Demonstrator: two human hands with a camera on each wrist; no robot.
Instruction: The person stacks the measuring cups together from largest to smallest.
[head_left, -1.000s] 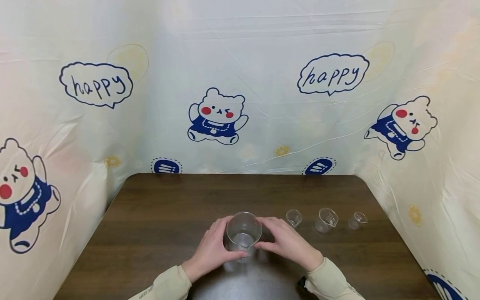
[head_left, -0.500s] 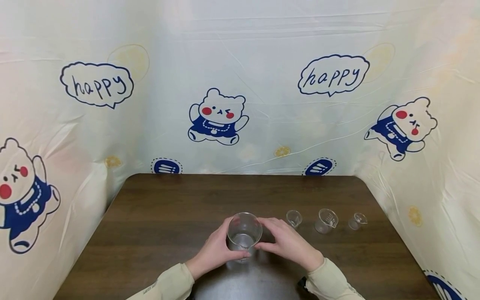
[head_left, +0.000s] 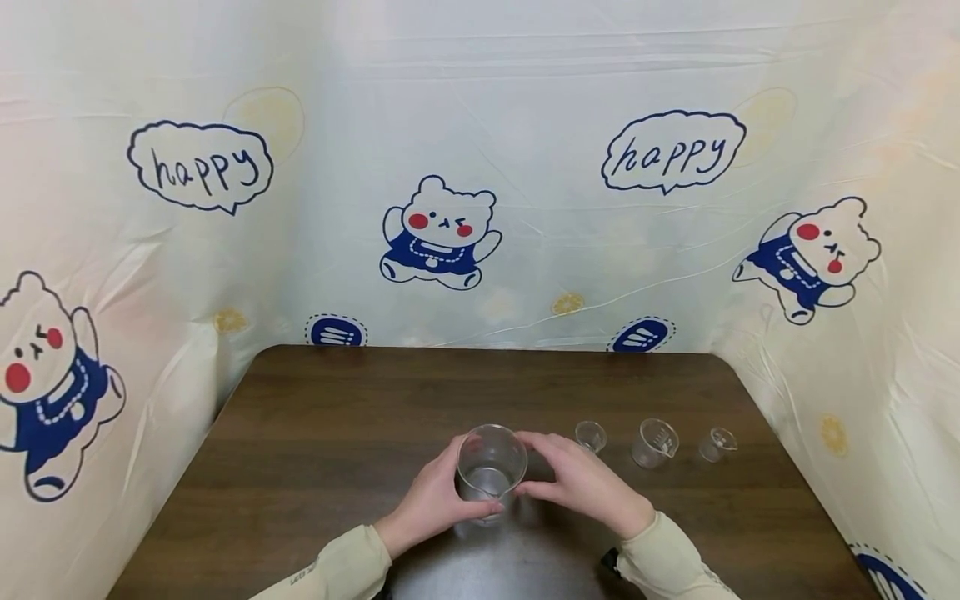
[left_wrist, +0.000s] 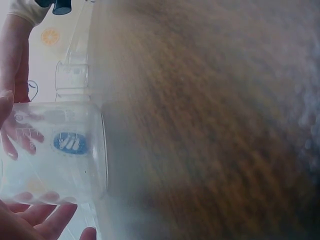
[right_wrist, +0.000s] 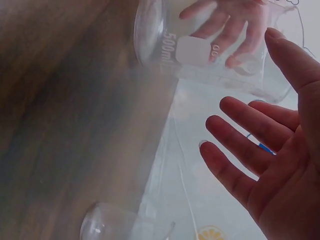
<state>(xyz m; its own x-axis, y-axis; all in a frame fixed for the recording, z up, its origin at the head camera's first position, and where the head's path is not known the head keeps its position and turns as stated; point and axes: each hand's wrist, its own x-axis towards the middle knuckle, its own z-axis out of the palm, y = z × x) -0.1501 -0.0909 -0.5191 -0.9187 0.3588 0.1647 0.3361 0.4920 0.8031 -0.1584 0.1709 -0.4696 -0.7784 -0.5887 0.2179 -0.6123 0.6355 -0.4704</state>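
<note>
Step in hand: judged to be steadying the large glass beaker [head_left: 491,457] between two hands.
Next move: judged to call for closing the right-side hold if shifting the beaker, or a clean release if its position stands.
Beaker location: lower centre of the head view, over the brown tabletop [head_left: 337,417], left of three smaller beakers [head_left: 648,454].
Left grip: left hand [head_left: 431,502] holds the beaker, thumb across its near side.
Right grip: right hand [head_left: 588,482] spread wide, several fingertips apart from the glass.
Beaker axis: vertical, mouth up.
Beaker spout: appears to point toward the lower edge; clear glass limits certainty.
</note>
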